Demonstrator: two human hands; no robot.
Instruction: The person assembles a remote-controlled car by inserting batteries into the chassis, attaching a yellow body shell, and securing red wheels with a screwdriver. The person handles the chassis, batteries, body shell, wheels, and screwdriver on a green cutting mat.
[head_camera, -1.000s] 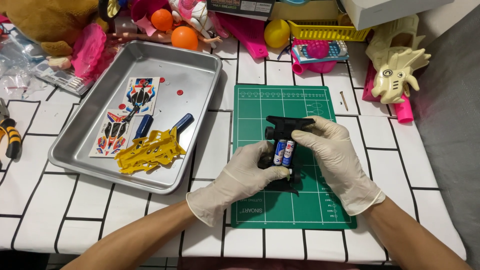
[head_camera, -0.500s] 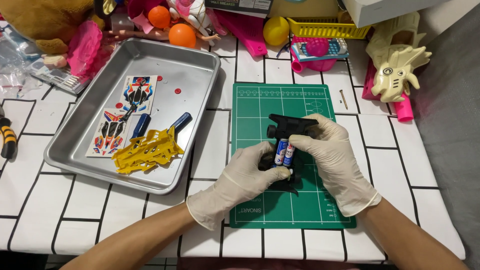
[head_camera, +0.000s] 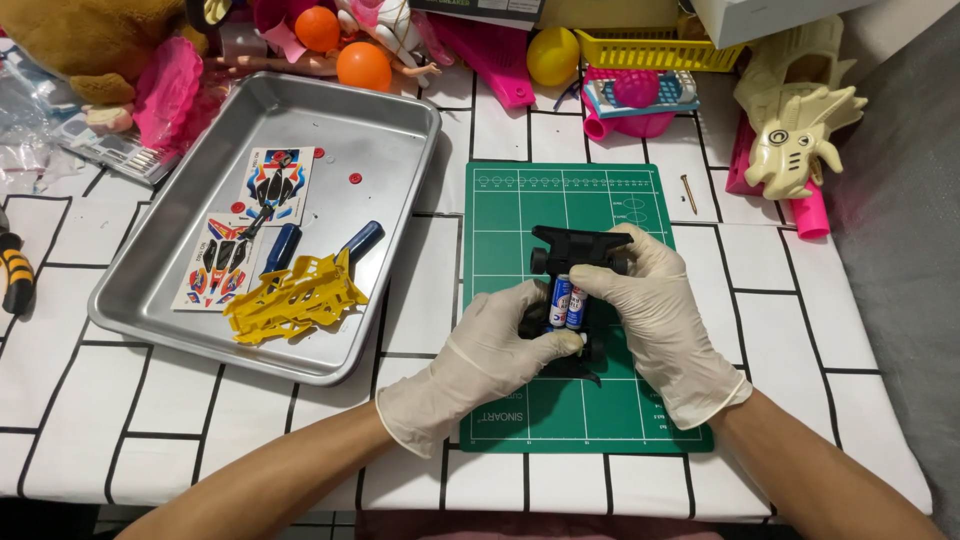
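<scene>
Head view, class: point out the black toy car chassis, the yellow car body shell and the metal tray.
black toy car chassis (head_camera: 580, 245), head view, front bumper.
yellow car body shell (head_camera: 295, 297), head view, middle.
metal tray (head_camera: 400, 160), head view, bare floor.

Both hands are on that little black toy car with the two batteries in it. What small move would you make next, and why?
Probably press the two batteries fully down into the black car chassis. The left hand has fingers at their lower ends and the right hand steadies the chassis on the green mat. The yellow body shell lies in the tray, so the car is open.
</scene>
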